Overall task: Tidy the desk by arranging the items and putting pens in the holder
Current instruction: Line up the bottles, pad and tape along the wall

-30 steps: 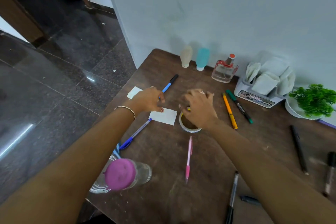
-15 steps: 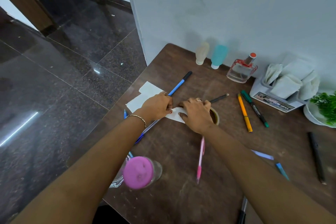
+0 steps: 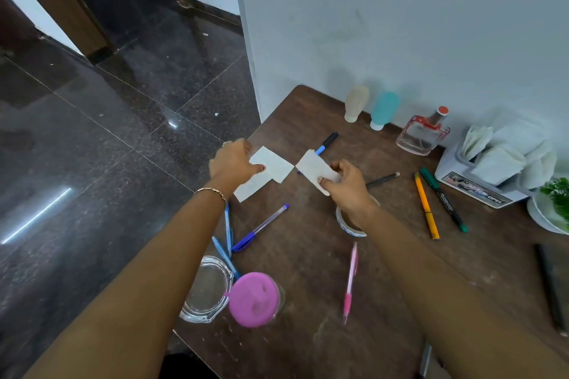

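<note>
My right hand [image 3: 346, 183] pinches a small white paper slip [image 3: 314, 168] lifted off the brown desk [image 3: 308, 255]. My left hand [image 3: 232, 163] rests at the desk's left edge, its fingers on two overlapping white paper slips [image 3: 271, 168]. Pens lie scattered: a blue marker with a black cap [image 3: 325, 143] behind the papers, a blue ballpoint [image 3: 261, 228], two light blue pens [image 3: 227, 234], a pink pen [image 3: 350, 281], a dark pencil [image 3: 381, 180], an orange pen [image 3: 426, 206] and a green marker [image 3: 443, 198]. The white holder [image 3: 474, 184] at right is stuffed with tissues.
A tape roll [image 3: 346, 224] lies under my right wrist. A glass dish [image 3: 204, 289] and a pink-lidded jar [image 3: 255, 298] stand at the front left corner. Two small bottles [image 3: 371, 108] and a perfume bottle [image 3: 423, 134] line the wall. A potted plant [image 3: 557, 194] stands far right; a black pen [image 3: 551, 286] lies near it.
My right hand has lifted one paper slip off the desk, away from the tape roll. My left hand slid left onto the other slips. The view turned left.
</note>
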A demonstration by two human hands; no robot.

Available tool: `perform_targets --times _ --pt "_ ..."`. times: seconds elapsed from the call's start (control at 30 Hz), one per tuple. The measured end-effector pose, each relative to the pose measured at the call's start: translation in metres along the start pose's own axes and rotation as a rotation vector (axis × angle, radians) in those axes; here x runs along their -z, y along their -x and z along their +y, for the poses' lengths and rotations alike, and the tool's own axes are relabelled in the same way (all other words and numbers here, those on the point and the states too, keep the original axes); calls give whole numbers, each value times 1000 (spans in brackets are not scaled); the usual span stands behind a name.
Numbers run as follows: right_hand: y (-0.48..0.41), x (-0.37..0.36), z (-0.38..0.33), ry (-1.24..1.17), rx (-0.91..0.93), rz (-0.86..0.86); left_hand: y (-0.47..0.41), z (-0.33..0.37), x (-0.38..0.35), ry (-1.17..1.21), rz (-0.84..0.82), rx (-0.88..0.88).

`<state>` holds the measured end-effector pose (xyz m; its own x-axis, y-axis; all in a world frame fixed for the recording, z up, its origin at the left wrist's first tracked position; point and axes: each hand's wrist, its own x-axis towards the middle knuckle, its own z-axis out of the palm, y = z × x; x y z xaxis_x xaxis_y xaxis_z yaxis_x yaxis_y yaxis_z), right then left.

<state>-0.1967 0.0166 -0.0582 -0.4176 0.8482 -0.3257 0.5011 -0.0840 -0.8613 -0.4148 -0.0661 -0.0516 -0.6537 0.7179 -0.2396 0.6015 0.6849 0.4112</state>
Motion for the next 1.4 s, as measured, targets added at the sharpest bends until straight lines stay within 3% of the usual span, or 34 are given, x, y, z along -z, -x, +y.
perform_targets --times 0.1,0.27,0.5,0.63,0.87,1.2,1.4 --pt "-2 -3 1 -132 -137 4 -12 -6 0 89 -69 95" --pt "-6 -10 5 -352 -283 -15 -24 9 -10 10 -99 130" --pt "-10 -13 7 -393 -332 -38 -29 15 -21 -55 -75 163" --pt "-10 -12 7 -374 -339 -35 -33 10 -24 3 -120 106" --pt "-11 -4 -2 -447 -361 -29 -28 23 9 390 -252 -32" --pt "-5 10 -15 -499 -396 -21 -16 51 34 390 -547 -216" --pt "0 15 -18 -691 -445 -178 -7 78 18 388 -579 -300"
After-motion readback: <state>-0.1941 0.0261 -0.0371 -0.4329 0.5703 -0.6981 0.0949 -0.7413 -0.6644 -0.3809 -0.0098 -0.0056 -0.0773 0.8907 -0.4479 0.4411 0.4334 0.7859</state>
